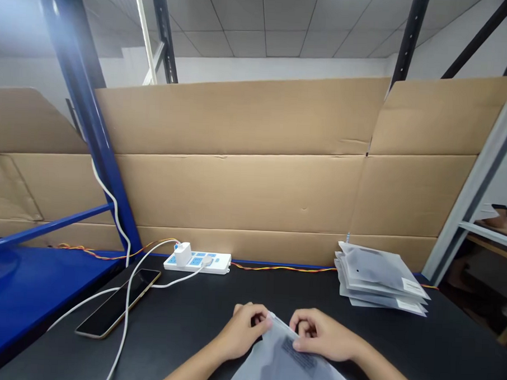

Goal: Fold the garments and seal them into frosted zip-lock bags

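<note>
My left hand and my right hand both pinch the top edge of a frosted plastic zip bag near the front of the black work surface. The bag hangs toward me, with a dark printed label and a darker shape showing through it. Its lower part runs out of view. To the right lies a loose stack of similar frosted bags, well beyond my right hand.
A white power strip with a plugged-in charger sits at the back, trailing white cables. A smartphone lies to the left. Orange-yellow wires run along the back edge. Cardboard sheets line the back, between blue shelf uprights.
</note>
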`<state>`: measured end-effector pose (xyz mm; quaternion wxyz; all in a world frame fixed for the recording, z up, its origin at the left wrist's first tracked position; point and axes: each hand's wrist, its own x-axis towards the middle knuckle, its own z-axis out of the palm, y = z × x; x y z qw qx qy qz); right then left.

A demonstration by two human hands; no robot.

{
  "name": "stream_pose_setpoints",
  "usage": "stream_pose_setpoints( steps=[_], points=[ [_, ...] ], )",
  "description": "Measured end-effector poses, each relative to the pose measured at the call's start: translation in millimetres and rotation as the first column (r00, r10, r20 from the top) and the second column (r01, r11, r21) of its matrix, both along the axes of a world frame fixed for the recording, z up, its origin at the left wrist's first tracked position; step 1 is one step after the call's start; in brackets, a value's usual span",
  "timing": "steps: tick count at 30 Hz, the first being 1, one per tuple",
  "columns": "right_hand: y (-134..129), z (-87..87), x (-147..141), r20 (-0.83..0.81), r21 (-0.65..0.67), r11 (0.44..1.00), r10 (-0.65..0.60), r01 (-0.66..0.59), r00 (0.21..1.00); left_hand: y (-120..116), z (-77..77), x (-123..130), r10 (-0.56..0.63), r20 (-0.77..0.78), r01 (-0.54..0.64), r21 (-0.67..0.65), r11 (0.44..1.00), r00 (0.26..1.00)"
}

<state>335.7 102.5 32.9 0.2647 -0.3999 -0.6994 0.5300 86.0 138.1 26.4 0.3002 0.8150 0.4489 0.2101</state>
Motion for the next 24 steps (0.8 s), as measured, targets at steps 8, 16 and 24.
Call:
stream_pose_setpoints(
  steps=[8,16,24],
  points=[
    [-5.1,-1.8,-30.2,0.055,0.216,0.962,-0.186,0.17,0.981,-3.5,6.0,7.6,-0.111,0.229,0.15,-0.16,0.976,0.967],
    [-7.2,7.6,1.2,0.001,-0.038,0.999,0.037,-0.037,0.999,43.9,14.1,-38.7,0.139,0.37,-0.086,-0.155,0.984,0.918],
    [-16.7,22.5,-11.6,-0.168,0.035,0.999,-0.031,0.037,0.985,29.1,8.4,-21.1,0.094,0.431,-0.067,-0.078,0.995,0.898]
  ],
)
